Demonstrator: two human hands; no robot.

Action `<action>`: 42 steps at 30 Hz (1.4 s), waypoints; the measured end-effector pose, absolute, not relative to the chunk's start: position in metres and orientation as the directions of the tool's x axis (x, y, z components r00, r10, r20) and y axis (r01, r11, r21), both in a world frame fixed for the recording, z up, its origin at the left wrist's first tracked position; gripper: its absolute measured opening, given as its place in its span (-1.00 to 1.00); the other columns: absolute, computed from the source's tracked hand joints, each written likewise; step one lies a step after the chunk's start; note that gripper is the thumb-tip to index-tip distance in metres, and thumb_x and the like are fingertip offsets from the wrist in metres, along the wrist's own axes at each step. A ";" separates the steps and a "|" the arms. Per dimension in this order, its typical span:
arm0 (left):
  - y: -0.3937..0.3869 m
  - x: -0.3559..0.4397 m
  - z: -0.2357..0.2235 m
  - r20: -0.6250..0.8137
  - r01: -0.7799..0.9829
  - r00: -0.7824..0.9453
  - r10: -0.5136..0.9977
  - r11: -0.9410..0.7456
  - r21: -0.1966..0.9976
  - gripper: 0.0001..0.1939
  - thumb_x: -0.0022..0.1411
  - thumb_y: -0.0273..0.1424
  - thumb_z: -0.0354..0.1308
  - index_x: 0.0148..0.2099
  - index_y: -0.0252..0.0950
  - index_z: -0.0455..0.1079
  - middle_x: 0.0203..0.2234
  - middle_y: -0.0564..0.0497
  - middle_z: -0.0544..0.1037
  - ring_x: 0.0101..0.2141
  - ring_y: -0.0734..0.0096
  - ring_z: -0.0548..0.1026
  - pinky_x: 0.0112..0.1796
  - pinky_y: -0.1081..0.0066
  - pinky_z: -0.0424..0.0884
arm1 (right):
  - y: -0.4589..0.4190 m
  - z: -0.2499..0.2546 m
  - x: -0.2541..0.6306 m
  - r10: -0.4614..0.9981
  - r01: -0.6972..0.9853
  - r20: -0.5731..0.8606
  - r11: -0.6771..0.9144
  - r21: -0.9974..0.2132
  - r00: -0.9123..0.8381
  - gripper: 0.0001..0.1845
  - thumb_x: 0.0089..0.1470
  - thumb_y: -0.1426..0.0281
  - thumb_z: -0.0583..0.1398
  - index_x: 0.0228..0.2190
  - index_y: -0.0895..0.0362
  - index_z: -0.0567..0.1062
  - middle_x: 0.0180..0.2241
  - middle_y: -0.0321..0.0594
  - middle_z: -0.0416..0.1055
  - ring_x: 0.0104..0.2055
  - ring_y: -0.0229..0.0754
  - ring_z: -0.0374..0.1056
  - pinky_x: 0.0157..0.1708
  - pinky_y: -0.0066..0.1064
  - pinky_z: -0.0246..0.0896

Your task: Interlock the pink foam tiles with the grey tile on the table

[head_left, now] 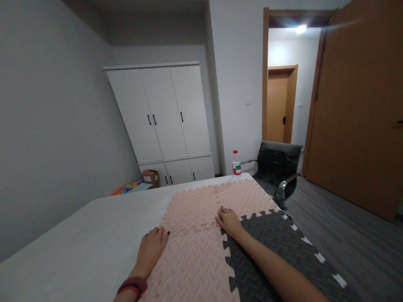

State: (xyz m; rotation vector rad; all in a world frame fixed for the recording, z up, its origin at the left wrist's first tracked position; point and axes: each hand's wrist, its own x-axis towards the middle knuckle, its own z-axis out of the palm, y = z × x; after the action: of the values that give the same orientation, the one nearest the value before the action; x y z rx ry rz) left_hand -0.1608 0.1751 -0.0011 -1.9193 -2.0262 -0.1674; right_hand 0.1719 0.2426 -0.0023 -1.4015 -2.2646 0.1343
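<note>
Pink foam puzzle mats [195, 209] lie joined together on a white table [78, 239]. A dark grey foam mat [270, 243] is interlocked with them on the right. My left hand [153, 245] lies flat with fingers stretched out at the left edge of the near pink mat. My right hand [229, 221] rests flat on the seam where the pink mats meet the grey one. Neither hand holds anything.
A plastic water bottle [236, 164] stands at the table's far edge. A black office chair [278, 170] sits beyond the right corner. A white wardrobe [163, 121] stands at the back, with a cardboard box [151, 176] and colourful items on the floor. An open wooden door [359, 109] is at right.
</note>
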 end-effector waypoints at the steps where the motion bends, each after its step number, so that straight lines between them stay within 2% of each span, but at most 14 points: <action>1: 0.175 -0.160 -0.002 0.330 0.985 -0.027 0.943 0.081 -0.150 -0.54 0.26 -0.24 -0.32 -0.07 -0.36 0.31 -0.23 -0.16 0.45 -0.18 0.25 0.40 -0.12 0.27 0.21 | 0.242 -0.003 0.171 0.869 0.825 0.338 0.467 -0.318 -0.362 -0.57 0.15 0.18 -0.07 -0.05 0.11 0.35 0.05 -0.05 0.28 0.07 -0.10 0.19 0.06 -0.28 -0.08; 5: 0.174 -0.157 -0.006 0.341 0.983 -0.038 0.939 0.096 -0.155 -0.52 0.25 -0.26 -0.31 0.02 -0.39 0.26 -0.10 -0.23 0.42 -0.08 0.18 0.36 -0.01 0.18 0.15 | 0.241 -0.003 0.172 0.868 0.831 0.334 0.467 -0.301 -0.367 -0.50 0.15 0.17 -0.07 0.06 0.13 0.22 0.03 -0.03 0.30 0.08 -0.10 0.18 0.07 -0.24 -0.10; 8: 0.177 -0.159 -0.009 0.311 0.987 -0.005 0.950 0.054 -0.150 -0.53 0.25 -0.36 -0.30 0.17 -0.17 0.11 0.09 -0.12 0.31 0.06 0.24 0.27 0.07 0.13 0.06 | 0.240 -0.002 0.174 0.858 0.829 0.327 0.486 -0.275 -0.395 -0.52 0.15 0.16 -0.07 0.04 0.09 0.25 0.04 -0.06 0.29 0.11 -0.09 0.13 0.07 -0.22 -0.10; 10: 0.180 -0.162 -0.009 0.248 0.991 0.052 0.967 -0.019 -0.130 -0.50 0.24 -0.42 -0.31 0.21 -0.06 0.04 0.14 -0.05 0.25 0.12 0.31 0.21 0.09 0.15 0.07 | 0.239 0.000 0.174 0.855 0.833 0.319 0.492 -0.254 -0.408 -0.53 0.15 0.17 -0.08 0.03 0.07 0.27 0.06 -0.06 0.27 0.13 -0.08 0.11 0.06 -0.18 -0.10; 13: 0.184 -0.165 -0.006 0.174 0.993 0.104 0.979 -0.094 -0.065 -0.51 0.25 -0.40 -0.31 0.20 -0.10 0.09 0.13 -0.08 0.27 0.13 0.34 0.20 0.07 0.25 0.14 | 0.237 0.003 0.170 0.859 0.844 0.301 0.486 -0.226 -0.414 -0.54 0.15 0.22 -0.09 0.03 0.11 0.28 0.06 0.01 0.26 0.11 -0.03 0.12 0.03 -0.10 -0.07; 17: 0.188 -0.157 -0.001 0.189 0.997 0.079 0.979 -0.076 -0.023 -0.51 0.26 -0.21 -0.30 0.13 -0.18 0.21 0.08 -0.12 0.34 0.10 0.30 0.25 0.08 0.29 0.16 | 0.237 0.011 0.160 0.872 0.861 0.269 0.467 -0.204 -0.409 -0.55 0.12 0.31 -0.06 -0.03 0.22 0.35 -0.01 0.16 0.30 0.08 0.08 0.14 0.02 0.04 -0.11; 20: 0.191 -0.147 0.000 0.209 0.997 0.078 0.975 -0.075 -0.025 -0.50 0.25 -0.15 -0.31 0.06 -0.21 0.28 0.00 -0.10 0.41 0.07 0.30 0.28 0.07 0.31 0.16 | 0.242 0.022 0.149 0.867 0.853 0.252 0.482 -0.200 -0.430 -0.59 0.05 0.33 0.02 -0.11 0.24 0.43 0.02 0.21 0.25 0.10 0.12 0.10 0.05 0.09 -0.17; 22: 0.193 -0.144 -0.003 0.223 0.998 0.066 0.973 -0.063 -0.023 -0.49 0.25 -0.13 -0.30 0.07 -0.24 0.26 0.00 -0.12 0.40 0.08 0.29 0.26 0.07 0.30 0.15 | 0.247 0.029 0.139 0.853 0.835 0.251 0.509 -0.209 -0.457 -0.56 0.02 0.31 0.05 -0.08 0.22 0.40 0.11 0.17 0.14 0.13 0.11 0.06 0.06 0.07 -0.18; 25: 0.195 -0.143 -0.012 0.231 1.000 0.027 0.973 -0.024 -0.015 -0.46 0.24 -0.14 -0.28 0.14 -0.29 0.18 0.07 -0.19 0.31 0.13 0.22 0.19 0.11 0.22 0.08 | 0.250 0.029 0.116 0.828 0.794 0.249 0.556 -0.245 -0.503 -0.42 0.09 0.20 -0.04 0.13 0.13 0.16 0.23 0.03 -0.07 0.22 0.02 -0.08 0.09 0.03 -0.19; 28: 0.199 -0.147 -0.022 0.218 1.000 0.003 0.976 0.000 -0.011 -0.47 0.25 -0.14 -0.28 0.21 -0.18 0.05 0.16 -0.17 0.19 0.18 0.14 0.09 0.13 0.12 0.02 | 0.250 0.015 0.093 0.810 0.758 0.204 0.586 -0.288 -0.549 -0.33 0.13 0.06 -0.16 0.20 0.08 -0.01 0.26 -0.05 -0.14 0.28 -0.03 -0.23 0.14 0.06 -0.30; 31: 0.202 -0.151 -0.028 0.180 1.000 0.005 0.984 -0.001 -0.020 -0.47 0.25 -0.12 -0.30 0.24 -0.05 -0.04 0.22 -0.09 0.09 0.21 0.07 0.01 0.13 0.08 0.00 | 0.252 -0.002 0.081 0.809 0.744 0.149 0.584 -0.325 -0.569 -0.27 0.12 -0.02 -0.24 0.21 0.09 -0.02 0.26 -0.04 -0.16 0.29 -0.02 -0.30 0.15 0.11 -0.47; 35: 0.204 -0.150 -0.028 0.133 0.999 -0.008 0.991 0.013 -0.034 -0.47 0.25 -0.11 -0.30 0.25 -0.01 -0.10 0.25 -0.07 0.01 0.23 0.04 -0.07 0.13 0.06 -0.04 | 0.256 -0.010 0.080 0.809 0.738 0.116 0.576 -0.350 -0.577 -0.23 0.08 -0.09 -0.26 0.21 0.04 -0.05 0.28 -0.09 -0.21 0.30 -0.04 -0.37 0.16 0.10 -0.57; 39: 0.204 -0.145 -0.022 0.066 0.999 -0.051 0.997 0.052 -0.010 -0.44 0.22 -0.04 -0.29 0.25 0.01 -0.12 0.26 -0.10 -0.03 0.23 -0.01 -0.10 0.13 0.02 -0.08 | 0.255 -0.002 0.079 0.806 0.735 0.092 0.574 -0.360 -0.584 -0.22 0.08 -0.08 -0.25 0.22 0.07 -0.07 0.28 -0.06 -0.25 0.30 -0.03 -0.40 0.15 0.10 -0.59; 42: 0.201 -0.142 -0.014 0.037 0.999 -0.045 0.998 0.045 0.002 -0.41 0.21 -0.01 -0.31 0.25 0.00 -0.12 0.26 -0.13 -0.02 0.23 -0.01 -0.08 0.13 0.02 -0.06 | 0.254 0.008 0.092 0.778 0.712 0.068 0.602 -0.361 -0.624 -0.23 0.08 -0.08 -0.20 0.21 0.06 -0.02 0.27 -0.08 -0.18 0.30 -0.05 -0.32 0.17 0.05 -0.49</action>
State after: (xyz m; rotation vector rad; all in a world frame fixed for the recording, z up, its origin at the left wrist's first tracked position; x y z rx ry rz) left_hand -0.1423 0.2007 -0.0139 -2.1528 -2.2521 -0.0418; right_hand 0.0915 0.2542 0.0082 -1.2324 -2.6112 0.4456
